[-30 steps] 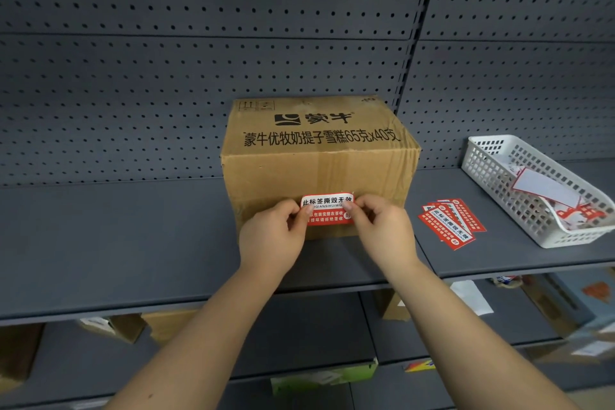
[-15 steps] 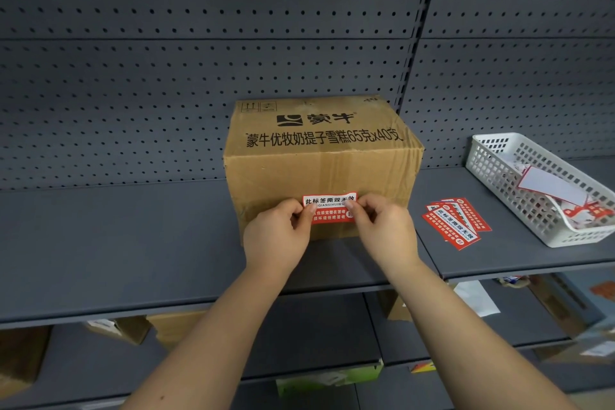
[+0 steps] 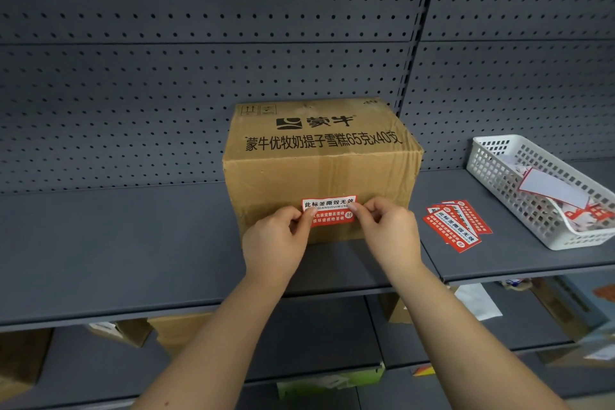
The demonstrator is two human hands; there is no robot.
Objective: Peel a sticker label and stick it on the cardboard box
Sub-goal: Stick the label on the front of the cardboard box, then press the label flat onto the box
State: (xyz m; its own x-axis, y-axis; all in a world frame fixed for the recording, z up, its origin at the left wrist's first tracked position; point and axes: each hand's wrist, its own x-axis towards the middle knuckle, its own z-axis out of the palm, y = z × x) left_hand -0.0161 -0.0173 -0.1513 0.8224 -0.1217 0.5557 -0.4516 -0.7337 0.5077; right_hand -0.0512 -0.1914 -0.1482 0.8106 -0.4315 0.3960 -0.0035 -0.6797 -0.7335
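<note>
The step in hand seems to be the sticking itself: the sticker label (image 3: pixel 329 211) lies against the front face of the cardboard box (image 3: pixel 319 173), low and near the middle, over the strip of clear tape. The left hand (image 3: pixel 274 240) pinches the left end of the label in a closed grip, and the right hand (image 3: pixel 387 233) pinches the right end in the same way. I cannot tell if the label is already fully stuck. The next move probably calls for pressing it flat from the middle to the ends, so that no wrinkle forms.

The box is brown, a little creased, with black print on top, and it stands on a grey metal shelf (image 3: pixel 116 243). The label is a thin rectangle, white above and red below. More red labels (image 3: pixel 456 225) lie to the right, near a white plastic basket (image 3: pixel 492 156) with a grid wall.
</note>
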